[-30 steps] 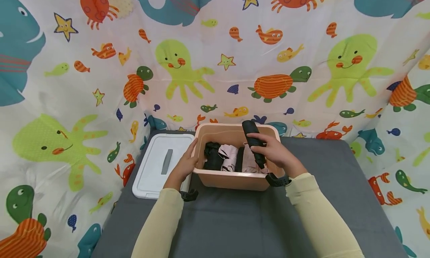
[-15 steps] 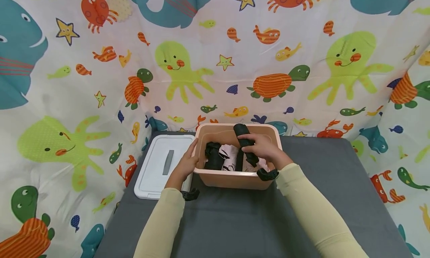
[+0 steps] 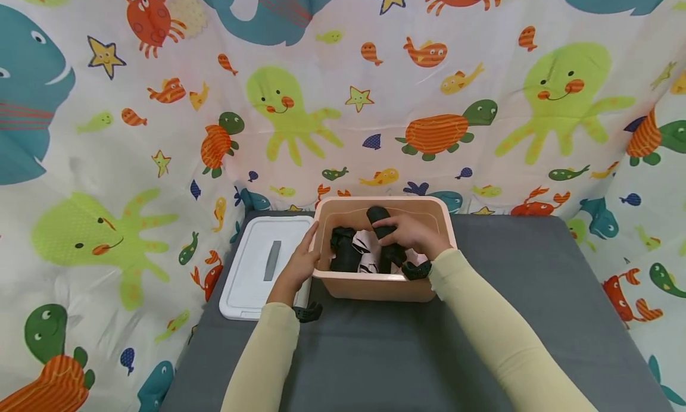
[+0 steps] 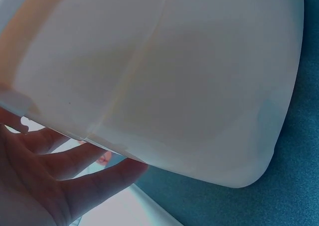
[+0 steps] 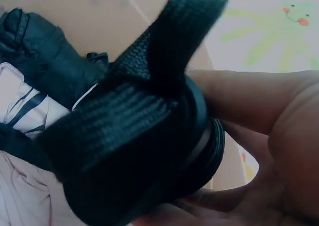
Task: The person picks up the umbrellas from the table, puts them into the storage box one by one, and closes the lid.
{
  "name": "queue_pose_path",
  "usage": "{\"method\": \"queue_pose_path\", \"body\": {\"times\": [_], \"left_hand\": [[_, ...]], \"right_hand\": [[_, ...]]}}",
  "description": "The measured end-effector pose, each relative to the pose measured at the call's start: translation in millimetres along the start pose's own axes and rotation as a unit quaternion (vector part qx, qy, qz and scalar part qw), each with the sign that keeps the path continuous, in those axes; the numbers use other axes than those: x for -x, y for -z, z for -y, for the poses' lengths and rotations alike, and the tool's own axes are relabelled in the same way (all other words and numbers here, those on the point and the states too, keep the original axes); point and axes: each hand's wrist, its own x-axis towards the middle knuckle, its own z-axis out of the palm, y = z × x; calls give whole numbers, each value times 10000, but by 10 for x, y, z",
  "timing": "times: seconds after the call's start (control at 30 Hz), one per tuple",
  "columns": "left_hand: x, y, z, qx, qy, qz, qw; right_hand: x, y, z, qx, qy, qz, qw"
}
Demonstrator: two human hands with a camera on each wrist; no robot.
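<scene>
My right hand [image 3: 409, 233] grips a black folded umbrella [image 3: 379, 214], which slants inside the peach plastic bin [image 3: 380, 289]. Close up in the right wrist view, the umbrella [image 5: 134, 146] shows a ribbed black strap, with my thumb and fingers around its side. To its left in the bin lie a black bundle [image 3: 345, 258] and a pale pink roll with dark lines [image 3: 367, 251]. Pink fabric [image 5: 25, 186] lies below the umbrella in the right wrist view. My left hand [image 3: 300, 263] touches the bin's left rim, with its fingers [image 4: 99, 186] fairly straight against the edge.
A white lid [image 3: 246, 263] with a grey handle lies on the grey table [image 3: 375, 352], left of the bin. A curtain [image 3: 321, 102] printed with sea animals hangs behind the table and along both sides.
My right hand has moved the umbrella left and lower into the bin, next to the pale pink roll. The left hand has stayed at the rim.
</scene>
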Motion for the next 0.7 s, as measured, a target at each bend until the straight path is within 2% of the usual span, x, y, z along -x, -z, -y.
{"method": "queue_pose_path", "body": {"times": [0.17,0.27,0.43,0.6,0.7], "left_hand": [[-7,-16,88,-14,-72,-49,10000],[-13,2,106,-41,-264,-78,9996],[-6,24,116,-38,-338,-16,9994],[-1,32,94,-85,-380,-13,9992],[-5,37,69,-106,-353,-17,9993]], "right_hand": [[-79,-54,-24,-69,-406,109,9991],[-129,-78,-19,-64,-351,139,9993],[-150,-87,-14,195,-253,213,9993],[-154,-97,40,-149,-177,-24,9997],[-152,-103,86,-266,-167,22,9995]]}}
